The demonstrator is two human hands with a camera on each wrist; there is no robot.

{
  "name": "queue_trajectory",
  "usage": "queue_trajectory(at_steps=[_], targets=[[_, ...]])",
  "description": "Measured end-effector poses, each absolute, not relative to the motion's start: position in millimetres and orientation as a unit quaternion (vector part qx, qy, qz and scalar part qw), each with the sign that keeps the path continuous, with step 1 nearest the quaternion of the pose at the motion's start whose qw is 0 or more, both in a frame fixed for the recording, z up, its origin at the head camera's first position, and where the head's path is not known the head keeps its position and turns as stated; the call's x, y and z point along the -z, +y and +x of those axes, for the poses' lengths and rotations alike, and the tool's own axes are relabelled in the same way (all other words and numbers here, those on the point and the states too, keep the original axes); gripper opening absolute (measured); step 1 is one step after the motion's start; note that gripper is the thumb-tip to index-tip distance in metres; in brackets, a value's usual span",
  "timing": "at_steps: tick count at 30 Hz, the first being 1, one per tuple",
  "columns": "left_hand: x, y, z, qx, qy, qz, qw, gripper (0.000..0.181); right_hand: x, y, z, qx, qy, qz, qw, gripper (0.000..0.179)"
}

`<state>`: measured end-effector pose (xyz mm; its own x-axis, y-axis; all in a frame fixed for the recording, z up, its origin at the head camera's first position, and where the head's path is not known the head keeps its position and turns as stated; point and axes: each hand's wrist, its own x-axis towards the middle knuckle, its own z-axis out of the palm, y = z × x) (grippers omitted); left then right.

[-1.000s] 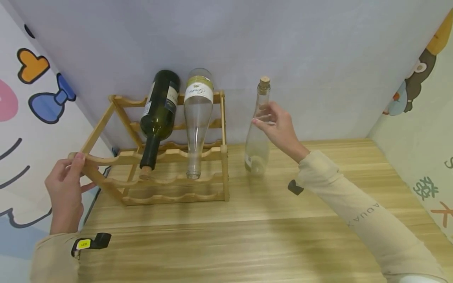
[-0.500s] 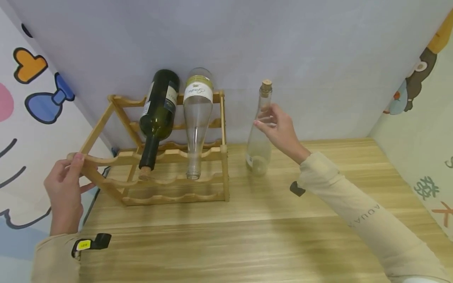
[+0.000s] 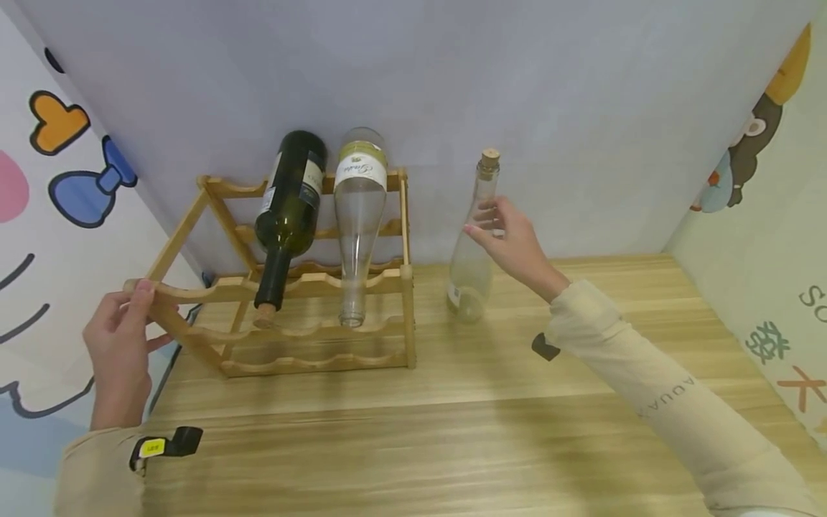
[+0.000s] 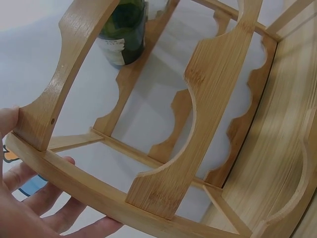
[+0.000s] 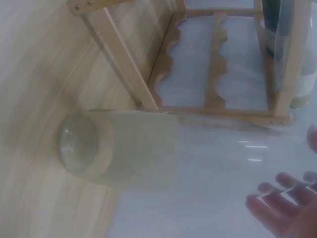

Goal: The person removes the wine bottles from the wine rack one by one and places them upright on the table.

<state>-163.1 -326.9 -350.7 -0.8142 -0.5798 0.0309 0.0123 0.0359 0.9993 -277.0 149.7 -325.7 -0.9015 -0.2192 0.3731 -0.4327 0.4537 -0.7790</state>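
My left hand (image 3: 119,345) grips the front left corner of a wooden wine rack (image 3: 226,289), thumb on top and fingers beneath, as the left wrist view also shows. A dark green wine bottle (image 3: 291,208) with a cork and a clear bottle (image 3: 362,208) with a white label lie neck forward on the rack's top tier. To the right of the rack, my right hand (image 3: 513,240) holds a corked clear glass bottle (image 3: 468,269) by its narrowing upper part. That bottle leans slightly, cork (image 3: 491,157) up, its base close over the table. In the right wrist view its round bottom (image 5: 79,143) faces the table.
The wood-grain table (image 3: 413,445) runs up to a pale back wall (image 3: 581,108). Side walls with cartoon prints stand left (image 3: 52,251) and right (image 3: 762,273). The rack's lower tier has scalloped rails (image 3: 297,365).
The corked clear bottle's neck has tipped a little to the right and down with my right hand. My left hand stays on the rack, and the two racked bottles have not moved.
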Motion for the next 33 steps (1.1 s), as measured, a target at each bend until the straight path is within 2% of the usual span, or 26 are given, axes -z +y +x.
queue_trajectory(at_steps=[8,17,21,25,33], targets=[[347.1,-327.8,-162.9,0.686,-0.669,0.190,0.216,0.031,324.7,157.2,-272.2,-0.485,-0.842,0.185,0.147,0.043],[337.4,-323.2,-161.3,0.686,-0.644,0.222,0.256,0.041,310.0,156.9,-245.7,-0.498,-0.836,0.178,0.150,0.038],[330.6,-321.2,-156.0,0.697,-0.630,0.216,0.267,0.046,300.4,151.6,-229.1,-0.491,-0.838,0.169,0.169,0.032],[324.6,-317.6,-148.1,0.669,-0.655,0.205,0.285,0.044,300.6,148.8,-221.0,-0.496,-0.830,0.174,0.186,0.025],[320.1,-307.9,-138.2,0.510,-0.768,0.213,0.324,0.041,304.3,140.3,-207.4,-0.542,-0.806,0.193,0.141,0.019]])
